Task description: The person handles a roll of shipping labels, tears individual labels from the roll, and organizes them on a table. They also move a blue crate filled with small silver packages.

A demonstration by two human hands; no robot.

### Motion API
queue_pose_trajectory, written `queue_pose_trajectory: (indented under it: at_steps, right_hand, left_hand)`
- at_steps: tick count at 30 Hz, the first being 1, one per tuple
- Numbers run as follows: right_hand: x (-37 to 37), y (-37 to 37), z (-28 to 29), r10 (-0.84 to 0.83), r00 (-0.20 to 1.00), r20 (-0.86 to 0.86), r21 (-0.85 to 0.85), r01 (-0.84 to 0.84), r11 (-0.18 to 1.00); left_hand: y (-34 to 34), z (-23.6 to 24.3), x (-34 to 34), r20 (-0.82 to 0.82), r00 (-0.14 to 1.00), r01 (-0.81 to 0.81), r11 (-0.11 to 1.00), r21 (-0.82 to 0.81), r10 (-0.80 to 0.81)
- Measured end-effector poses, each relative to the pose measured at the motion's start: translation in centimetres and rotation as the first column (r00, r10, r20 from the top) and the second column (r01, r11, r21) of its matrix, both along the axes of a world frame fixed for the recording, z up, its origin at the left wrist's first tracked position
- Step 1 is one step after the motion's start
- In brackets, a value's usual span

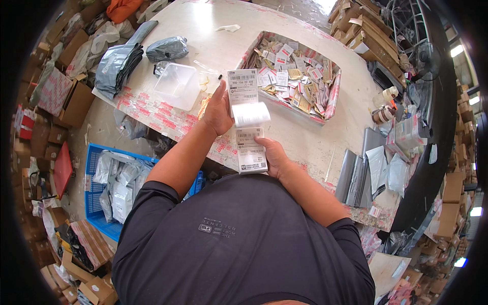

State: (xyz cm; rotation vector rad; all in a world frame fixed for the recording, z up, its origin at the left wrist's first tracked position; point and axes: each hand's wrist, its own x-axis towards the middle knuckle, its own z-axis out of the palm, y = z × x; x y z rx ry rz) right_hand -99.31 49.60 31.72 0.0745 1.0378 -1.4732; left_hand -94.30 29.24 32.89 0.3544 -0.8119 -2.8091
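Observation:
A long strip of white printed labels (246, 117) hangs between my two hands over the near edge of the table (213, 38). My left hand (217, 112) grips its upper part, where the strip curls over on itself. My right hand (274, 156) holds the lower label from the right side, thumb on the paper. Just beyond the strip lies a shallow cardboard tray (333, 94) filled with several small flat packets in white, gold and pink.
A clear plastic tub (178, 84) and a stack of grey mailer bags (117, 63) lie on the table's left. More grey bags (356, 175) and tape rolls (382, 114) sit at the right. A blue crate (94, 203) of bagged parcels stands on the floor at left, cardboard boxes all around.

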Motion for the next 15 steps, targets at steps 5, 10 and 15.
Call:
queue_pose_trajectory:
  at_steps: [5, 10, 15]
  right_hand:
    - [-0.7, -0.1, 2.5, 0.026, 0.988, 0.151, -0.263, 0.015, 0.965]
    - [-0.1, -0.2, 1.1, -0.012, 0.995, -0.101, -0.071, 0.005, 0.997]
    - [0.3, 0.5, 0.0, -0.005, 0.998, 0.058, -0.046, 0.007, 0.999]
  left_hand:
    - [-0.1, -0.8, 0.3, 0.012, 1.0, -0.01, 0.999, -0.035, 0.011]
    - [0.2, -0.2, 0.2, 0.034, 0.999, -0.013, 1.0, -0.009, 0.013]
    - [0.0, -0.3, 0.1, 0.014, 1.0, 0.003, 1.0, 0.01, -0.003]
